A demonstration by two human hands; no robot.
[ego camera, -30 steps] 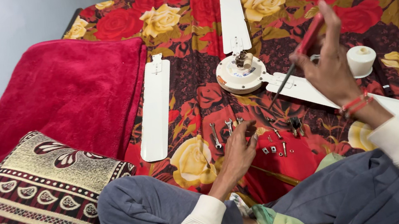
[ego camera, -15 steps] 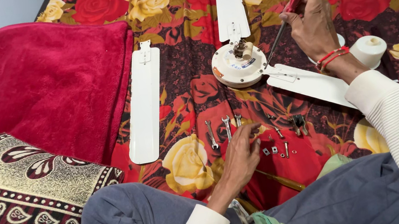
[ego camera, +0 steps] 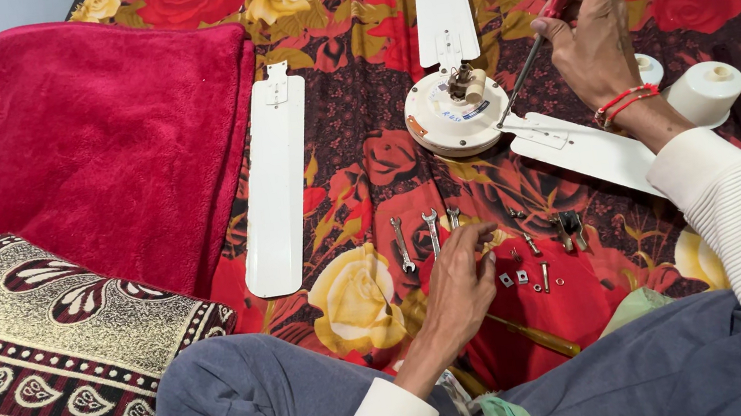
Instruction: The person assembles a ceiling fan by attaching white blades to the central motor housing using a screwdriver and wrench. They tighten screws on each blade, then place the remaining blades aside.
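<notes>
Head cam: right hand [ego camera: 598,35] grips a red-handled screwdriver [ego camera: 546,23], tip at the fan motor hub [ego camera: 456,114]. Left hand [ego camera: 459,284] rests loosely open over small spanners [ego camera: 419,236] on the bedspread [ego camera: 355,162]; tiny screws beside it are maybe nuts, hard to tell.

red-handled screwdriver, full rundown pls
The screwdriver has a red handle and a thin dark metal shaft. It slants from upper right down to lower left, handle gripped in the right hand, tip at the edge of the round white fan motor, where a white blade joins it. Tip type too small to tell. The left hand is apart from it, by the wrenches.
</notes>
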